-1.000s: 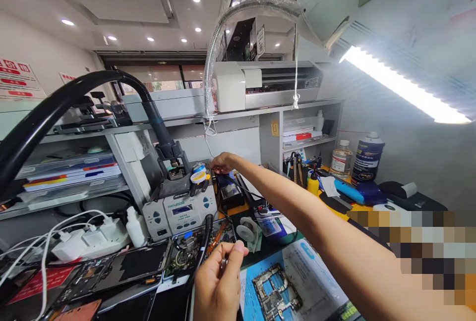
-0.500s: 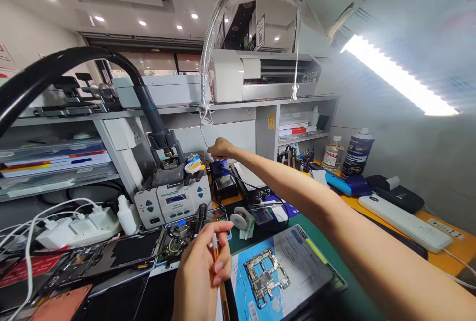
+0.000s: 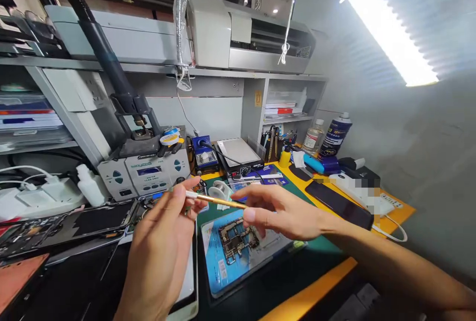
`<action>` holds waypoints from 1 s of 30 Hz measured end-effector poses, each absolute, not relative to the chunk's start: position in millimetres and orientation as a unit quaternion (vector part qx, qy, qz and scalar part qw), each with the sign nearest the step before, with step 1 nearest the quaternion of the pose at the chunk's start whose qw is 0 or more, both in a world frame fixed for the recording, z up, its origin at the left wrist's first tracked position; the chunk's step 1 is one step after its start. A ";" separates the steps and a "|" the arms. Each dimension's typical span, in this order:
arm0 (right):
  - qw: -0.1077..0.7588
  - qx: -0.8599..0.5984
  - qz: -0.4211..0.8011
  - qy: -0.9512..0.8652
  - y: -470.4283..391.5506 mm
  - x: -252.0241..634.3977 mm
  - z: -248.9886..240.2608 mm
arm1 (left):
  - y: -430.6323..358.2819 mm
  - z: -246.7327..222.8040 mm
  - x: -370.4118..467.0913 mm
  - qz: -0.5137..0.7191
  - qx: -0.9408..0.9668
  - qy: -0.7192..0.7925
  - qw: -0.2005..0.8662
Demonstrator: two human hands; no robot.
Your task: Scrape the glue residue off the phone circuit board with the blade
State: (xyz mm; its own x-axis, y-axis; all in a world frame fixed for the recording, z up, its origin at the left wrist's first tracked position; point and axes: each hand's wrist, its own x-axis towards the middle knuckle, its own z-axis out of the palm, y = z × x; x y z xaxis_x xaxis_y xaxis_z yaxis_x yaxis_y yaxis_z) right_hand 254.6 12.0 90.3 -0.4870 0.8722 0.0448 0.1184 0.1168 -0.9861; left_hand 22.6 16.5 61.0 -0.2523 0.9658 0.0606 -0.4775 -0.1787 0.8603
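Observation:
A slim gold-coloured, pen-like rod (image 3: 219,201) with a white end lies nearly level between my two hands. My left hand (image 3: 159,241) pinches its white end between thumb and fingers. At the other end, the thumb and curved fingers of my right hand (image 3: 286,212) close around the rod's tip. Below them a phone circuit board (image 3: 238,241) rests on a blue and silver flat package (image 3: 213,266). Part of the board is behind my right fingers. A spool of solder wire (image 3: 220,190) stands just behind the rod.
A grey rework station (image 3: 148,175) and a blue soldering station (image 3: 205,155) stand at the back. Dismantled phone parts (image 3: 89,227) spread over the left. On the right lie a dark phone (image 3: 340,202) and a white power strip (image 3: 357,189). A bright lamp (image 3: 394,33) hangs above.
My right hand has come down from the cord near the shelf to the rod. My left hand has turned the rod from upright to nearly level. The view has tilted down.

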 end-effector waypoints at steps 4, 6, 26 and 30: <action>0.437 -0.301 0.655 -0.539 22.0 253.7 68.4 | 8.3 57.9 40.3 0.649 0.350 0.368 0.567; 0.488 -0.293 0.645 -0.510 27.9 252.1 68.5 | 5.8 57.5 43.5 0.637 0.359 0.370 0.573; 0.517 -0.316 0.616 -0.503 57.8 255.1 63.2 | 23.1 48.2 10.7 0.470 0.548 0.487 0.492; 0.465 -0.362 0.633 -0.502 60.2 258.8 39.0 | 9.0 49.2 3.3 0.462 0.568 0.457 0.505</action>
